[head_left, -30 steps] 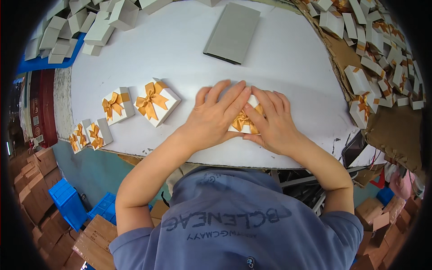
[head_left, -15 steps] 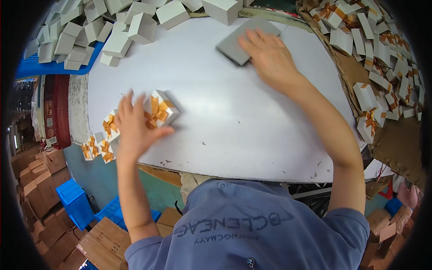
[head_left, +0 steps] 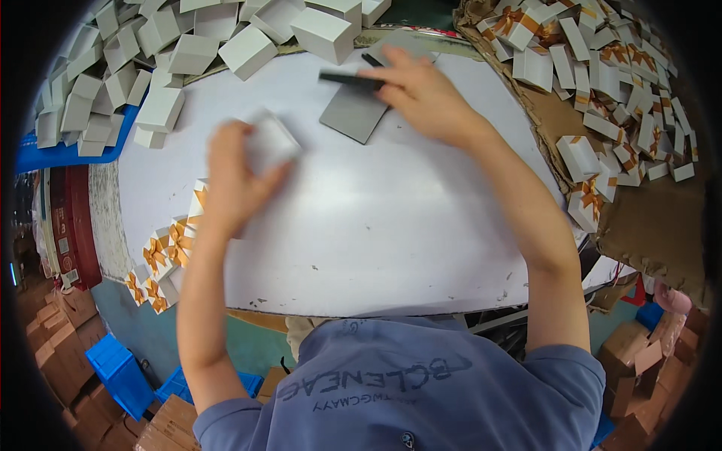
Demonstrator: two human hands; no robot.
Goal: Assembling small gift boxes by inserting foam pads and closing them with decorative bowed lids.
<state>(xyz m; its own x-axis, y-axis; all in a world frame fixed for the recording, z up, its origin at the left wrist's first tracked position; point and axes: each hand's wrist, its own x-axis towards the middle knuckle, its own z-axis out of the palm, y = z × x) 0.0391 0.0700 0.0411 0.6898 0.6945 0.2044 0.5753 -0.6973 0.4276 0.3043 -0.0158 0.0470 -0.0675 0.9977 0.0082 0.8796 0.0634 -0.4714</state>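
Observation:
My left hand [head_left: 244,177] is closed round a small white box [head_left: 273,141], held over the left part of the white table; the box looks hollow on top and is blurred. Farther back, my right hand [head_left: 429,98] pinches a thin dark flat piece [head_left: 350,79], seen nearly edge-on. Beneath that hand lie flat grey sheets [head_left: 357,114], partly covered by it. Beside my left forearm, several white gift boxes with orange bows [head_left: 156,255] stand grouped at the table's left edge, some hidden behind the arm.
Many plain white boxes [head_left: 248,52] are heaped along the back left, partly in a blue tray [head_left: 113,150]. At the right, a cardboard carton [head_left: 519,113] holds many bowed boxes. Brown cartons and a blue crate [head_left: 120,372] stand below at the left.
My left hand has left a bowed box with the group and now holds a plain white box. My right hand has lifted a thin dark piece off the grey sheets.

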